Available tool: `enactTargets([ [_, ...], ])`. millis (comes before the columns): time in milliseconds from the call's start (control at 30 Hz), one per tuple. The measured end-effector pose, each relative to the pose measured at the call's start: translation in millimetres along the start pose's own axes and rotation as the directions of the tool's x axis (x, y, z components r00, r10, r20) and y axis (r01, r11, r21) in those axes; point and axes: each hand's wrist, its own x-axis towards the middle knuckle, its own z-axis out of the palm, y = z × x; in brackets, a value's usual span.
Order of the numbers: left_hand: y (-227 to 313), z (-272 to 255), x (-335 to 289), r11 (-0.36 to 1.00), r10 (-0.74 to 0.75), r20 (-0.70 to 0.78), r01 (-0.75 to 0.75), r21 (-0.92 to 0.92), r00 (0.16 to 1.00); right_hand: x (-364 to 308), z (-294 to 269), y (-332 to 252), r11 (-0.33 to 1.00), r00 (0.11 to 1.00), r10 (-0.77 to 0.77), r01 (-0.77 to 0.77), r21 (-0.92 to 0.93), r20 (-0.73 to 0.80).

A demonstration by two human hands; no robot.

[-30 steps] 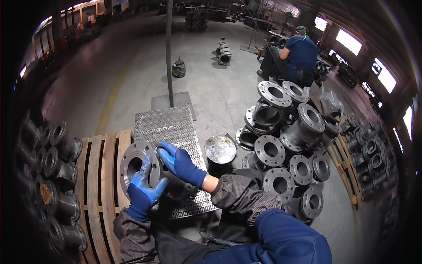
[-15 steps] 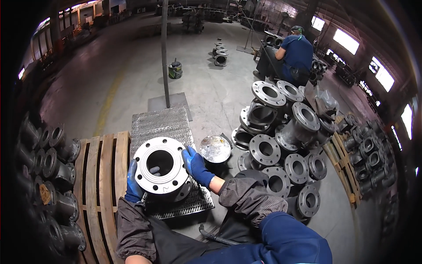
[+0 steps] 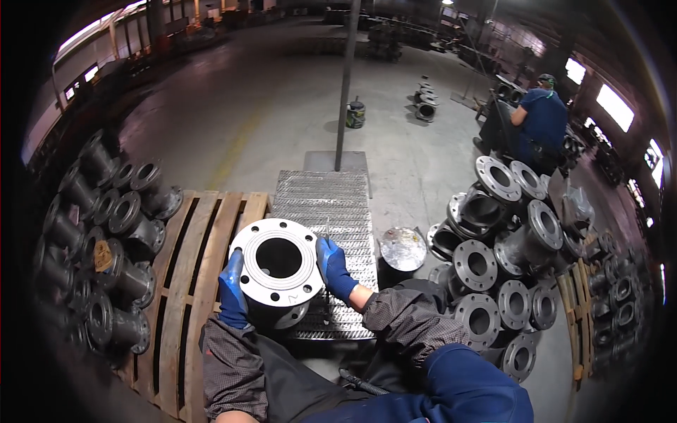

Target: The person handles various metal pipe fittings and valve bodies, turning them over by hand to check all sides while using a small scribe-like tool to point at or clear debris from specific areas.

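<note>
A grey flanged pipe fitting (image 3: 303, 237) is held between my two gloved hands, its bright machined flange facing up with bolt holes around a wide round bore. My left hand (image 3: 233, 290), in a blue glove, is wrapped against the flange's left side. At its right edge my right hand (image 3: 334, 269) grips the rim, fingers pressed to the outside. The fitting is over the near left part of a ridged metal bench top (image 3: 345, 218), beside a wooden pallet (image 3: 211, 233). Its lower body is mostly hidden by the flange; whether it touches the bench I cannot tell.
Several dark flanged fittings (image 3: 130, 215) stand on the pallet's left. A pile of similar fittings (image 3: 474, 264) is at the right, behind a round metal-topped stand (image 3: 403, 249). A post (image 3: 344, 106) rises beyond the bench. A co-worker (image 3: 543, 120) sits at the far right; a bucket (image 3: 355, 114) is on the floor.
The view has turned left, so the surroundings sit further right. My hands have carried the fitting left across the bench, toward the pallet, keeping hold of it.
</note>
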Motion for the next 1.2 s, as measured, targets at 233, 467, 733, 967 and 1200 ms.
enactTargets([
  [233,22.7,-14.1,-20.0,0.940,-0.012,0.001,0.011,0.342,1.000,-12.8,-9.2,-11.6,0.723,0.957,0.019,0.187,-0.665,0.290],
  [467,23.9,48.3,-47.1,0.957,-0.084,0.349,-0.022,0.289,0.933,-58.7,-12.4,-63.5,0.753,0.895,-0.259,0.423,-0.504,0.363],
  [733,-29.9,92.6,-61.2,0.308,-0.198,0.651,-0.584,0.751,0.733,-25.7,-117.3,-17.5,0.704,0.991,-0.123,0.118,-0.701,0.043],
  [967,-51.0,82.3,-42.7,0.756,0.050,0.622,-0.437,0.488,0.781,-34.9,-153.1,-29.6,0.702,0.940,-0.278,0.339,-0.626,0.198],
  [1200,-19.7,0.8,22.7,0.949,0.053,-0.131,-0.009,0.317,0.990,-44.8,-143.4,-30.4,0.955,0.992,0.058,-0.089,-0.284,-0.113],
])
